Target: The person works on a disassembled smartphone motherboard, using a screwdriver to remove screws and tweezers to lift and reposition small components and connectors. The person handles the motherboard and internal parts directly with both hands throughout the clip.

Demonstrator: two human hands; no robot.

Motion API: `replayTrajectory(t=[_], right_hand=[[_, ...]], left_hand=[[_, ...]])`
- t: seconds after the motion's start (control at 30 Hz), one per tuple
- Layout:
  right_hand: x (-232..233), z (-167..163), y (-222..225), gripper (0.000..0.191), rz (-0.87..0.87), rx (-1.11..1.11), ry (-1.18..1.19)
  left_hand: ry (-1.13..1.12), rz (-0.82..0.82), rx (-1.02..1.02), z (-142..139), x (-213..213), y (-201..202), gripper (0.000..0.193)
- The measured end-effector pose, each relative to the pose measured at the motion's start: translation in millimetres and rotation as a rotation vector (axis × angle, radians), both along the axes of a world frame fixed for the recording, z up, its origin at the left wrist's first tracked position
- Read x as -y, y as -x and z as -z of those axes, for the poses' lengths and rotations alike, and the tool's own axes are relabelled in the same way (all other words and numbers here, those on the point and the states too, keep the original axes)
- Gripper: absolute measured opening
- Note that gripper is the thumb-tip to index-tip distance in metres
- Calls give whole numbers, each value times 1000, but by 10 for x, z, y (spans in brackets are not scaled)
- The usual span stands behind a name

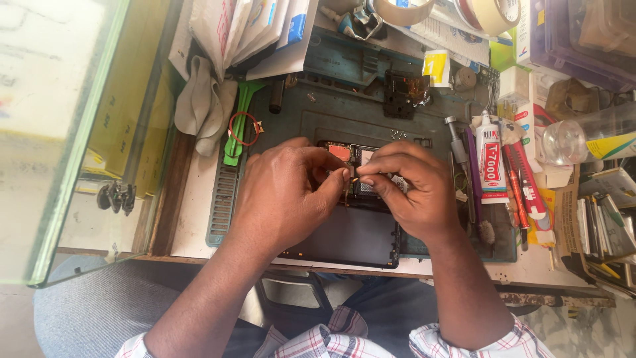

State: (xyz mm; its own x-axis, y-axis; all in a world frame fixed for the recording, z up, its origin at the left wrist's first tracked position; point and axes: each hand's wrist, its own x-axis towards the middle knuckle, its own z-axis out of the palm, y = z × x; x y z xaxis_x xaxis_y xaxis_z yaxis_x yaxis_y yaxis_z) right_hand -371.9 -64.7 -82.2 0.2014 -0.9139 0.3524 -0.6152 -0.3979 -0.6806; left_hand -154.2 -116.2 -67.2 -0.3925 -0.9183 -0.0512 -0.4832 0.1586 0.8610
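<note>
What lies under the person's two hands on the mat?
Under the left hand and right hand lies an opened phone, its circuit parts showing between them, on the repair mat. The hands cover most of its upper part.

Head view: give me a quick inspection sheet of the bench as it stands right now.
Surface: dark teal repair mat on a pale wooden bench.
Job's things: opened black phone lying flat on the mat, circuit boards exposed at its upper end; a tiny part is pinched between both hands' fingertips, too small to identify.
Clutter: white glue tube with red label, red-handled tools, green plastic pry tool, red rubber ring, grey cloth, tape rolls.
Grippers: left hand and right hand meet over the phone, fingertips pinched.
Cables: nothing seen.
Surroundings: glass pane to the left; stacked papers and boxes behind.
</note>
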Motion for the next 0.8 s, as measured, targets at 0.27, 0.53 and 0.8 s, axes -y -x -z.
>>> replayTrajectory(t=[0.27,0.53,0.8], right_hand=[[-52,57,94,12,-39,306,-140],[-81,95,138,13,-69,451,-237],[-89,90,133,13,-64,449,-229]], left_hand=[[104,85,-146,18,-19,21,16],[40,79,-139,7,-42,36,15],[16,80,-141,-8,-51,40,15]])
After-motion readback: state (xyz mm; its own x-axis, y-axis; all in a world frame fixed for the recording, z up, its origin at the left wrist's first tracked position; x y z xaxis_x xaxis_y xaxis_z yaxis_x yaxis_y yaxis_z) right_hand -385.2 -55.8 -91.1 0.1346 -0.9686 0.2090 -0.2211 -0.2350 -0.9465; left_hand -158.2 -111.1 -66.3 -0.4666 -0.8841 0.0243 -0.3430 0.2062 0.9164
